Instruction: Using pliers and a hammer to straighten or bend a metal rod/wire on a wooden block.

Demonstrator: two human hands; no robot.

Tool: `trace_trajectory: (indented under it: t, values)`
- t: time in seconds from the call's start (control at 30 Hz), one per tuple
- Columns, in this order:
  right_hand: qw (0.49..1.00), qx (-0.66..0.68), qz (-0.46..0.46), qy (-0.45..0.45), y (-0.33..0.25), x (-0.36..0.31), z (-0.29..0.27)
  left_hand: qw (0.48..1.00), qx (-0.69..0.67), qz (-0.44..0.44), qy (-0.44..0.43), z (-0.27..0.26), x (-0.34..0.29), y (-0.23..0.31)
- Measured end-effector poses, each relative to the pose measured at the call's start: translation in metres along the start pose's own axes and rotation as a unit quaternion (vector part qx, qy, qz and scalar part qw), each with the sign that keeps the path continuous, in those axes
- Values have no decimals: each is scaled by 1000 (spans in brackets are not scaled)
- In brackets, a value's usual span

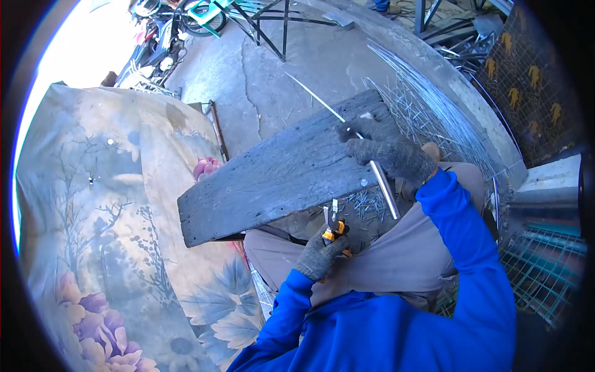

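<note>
My left hand (320, 255), in a dark grey glove, is closed around pliers (335, 232) with yellow-and-black handles. Their metal jaws point away from me, spread apart, just short of the plank's near edge. Over the right part of a dark, worn wooden plank (266, 170) is my right hand (387, 149), also gloved. It is closed on a thin pale metal rod (315, 95), which slants to the far left. A shiny metal tube (385, 189) sticks out below the same hand toward me; the glove hides how it is gripped.
Short cut metal pieces (369, 204) lie between my legs, below the plank. A long bundle of thin rods (434, 93) spreads over the floor at the right. Flower-patterned cloth (124, 204) hangs at the left. Green wire mesh (539, 266) stands at the lower right.
</note>
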State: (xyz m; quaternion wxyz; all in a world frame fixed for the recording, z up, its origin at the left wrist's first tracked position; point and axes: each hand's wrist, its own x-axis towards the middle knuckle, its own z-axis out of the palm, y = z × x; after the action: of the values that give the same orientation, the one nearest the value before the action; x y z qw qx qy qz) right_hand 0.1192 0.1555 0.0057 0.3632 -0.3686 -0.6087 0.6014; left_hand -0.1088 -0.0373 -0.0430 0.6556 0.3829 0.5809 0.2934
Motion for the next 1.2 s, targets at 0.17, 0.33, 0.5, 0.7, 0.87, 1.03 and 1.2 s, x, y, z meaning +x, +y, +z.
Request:
trace_trajectory:
  t: [0.17, 0.33, 0.5, 0.7, 0.87, 1.03, 1.2]
  values:
    - [881, -454, 81, -108, 0, -6, 15, 999, -49, -4, 20, 8, 1, -6]
    - [920, -350, 36, -170, 23, -8, 35, 988, -87, -53, 115, 2, 6, 12]
    - [913, -283, -98, -275, 38, -9, 45, 969, -184, 37, 157, -5, 12, 28]
    - [903, -110, -115, -399, -2, -21, 48, 921, -378, 77, 58, -9, 5, 33]
    - [896, -136, -74, -417, -11, -28, 48, 883, -460, 91, 35, -3, 2, 34]
    - [909, -224, -219, -274, -7, -35, 55, 899, -428, 95, 25, -18, 7, 30]
    - [928, -270, -209, -147, -5, -21, 47, 893, -436, 98, -51, -26, 3, 28]
